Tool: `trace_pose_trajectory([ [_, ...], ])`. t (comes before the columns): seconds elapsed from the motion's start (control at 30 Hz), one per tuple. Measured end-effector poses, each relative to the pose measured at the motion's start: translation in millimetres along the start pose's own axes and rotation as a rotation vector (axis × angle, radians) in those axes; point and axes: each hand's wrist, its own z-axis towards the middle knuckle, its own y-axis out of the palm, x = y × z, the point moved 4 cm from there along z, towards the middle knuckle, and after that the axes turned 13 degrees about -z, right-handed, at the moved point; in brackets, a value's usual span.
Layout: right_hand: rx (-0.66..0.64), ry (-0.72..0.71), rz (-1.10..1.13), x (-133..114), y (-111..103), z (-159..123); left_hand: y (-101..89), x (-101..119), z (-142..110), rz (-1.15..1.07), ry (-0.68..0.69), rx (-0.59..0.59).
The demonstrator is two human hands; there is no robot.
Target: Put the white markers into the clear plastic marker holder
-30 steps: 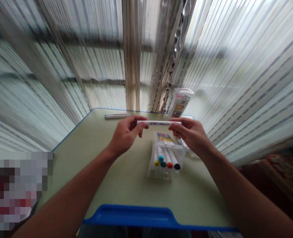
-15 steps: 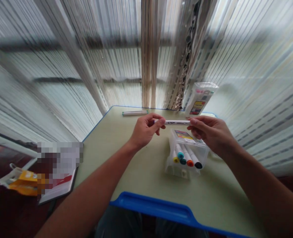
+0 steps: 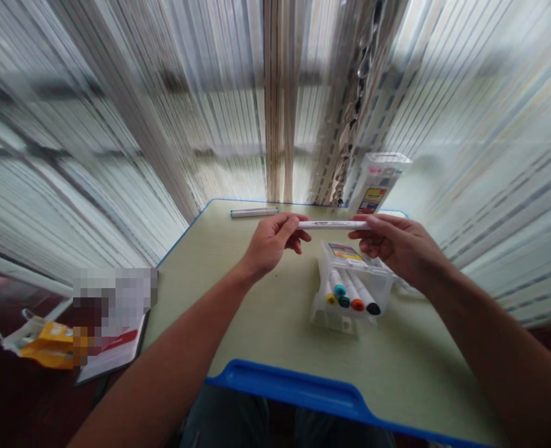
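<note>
A white marker (image 3: 329, 225) with dark print is held level above the table, stretched between both hands. My left hand (image 3: 275, 239) pinches its left end between thumb and fingers. On the other end, the fingertips of my right hand (image 3: 390, 239) are closed, hiding that tip. Just below my right hand, a clear plastic case (image 3: 319, 264) lies on its side with its opening towards me. Inside it are several white markers with yellow, teal, dark green, orange and black ends.
White markers with green ends (image 3: 255, 212) lie at the table's far edge. A second clear case (image 3: 380, 180) stands upright at the back right. The pale green table (image 3: 238, 298) has a raised blue front rim (image 3: 294, 389). String curtains hang behind; a yellow bag (image 3: 53, 342) is at lower left.
The marker has been raised slightly, and more of its left part shows as my left fingers have shifted back. The cases and other markers stay put.
</note>
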Motion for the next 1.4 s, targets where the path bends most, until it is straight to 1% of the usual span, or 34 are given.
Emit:
trace_pose_trajectory([
  [0.13,-0.007,-0.107,-0.071,1,1,1,1.4,4,-1,0.125,0.052,-0.004],
  [0.27,0.002,-0.173,-0.118,1,1,1,2.7,7,-2,0.169,0.069,-0.001],
  [0.53,-0.034,-0.130,-0.063,-3,3,-1,0.2,12,-1,0.192,0.110,0.050],
  [0.7,-0.071,-0.099,0.027,-7,1,-2,-2.9,10,0,0.090,0.090,0.092],
  [0.87,-0.083,-0.113,0.054,-9,0,-1,-4.2,7,1,0.025,0.055,0.098],
  [1.0,-0.063,-0.134,0.024,-6,0,1,-3.8,7,0,0.075,0.047,0.082],
  [1.2,0.004,-0.202,-0.081,-3,-3,1,3.0,10,-3,0.239,0.083,0.033],
  [1.4,0.050,-0.272,-0.188,-5,-3,-2,7.0,13,-4,0.328,0.130,0.042],
])
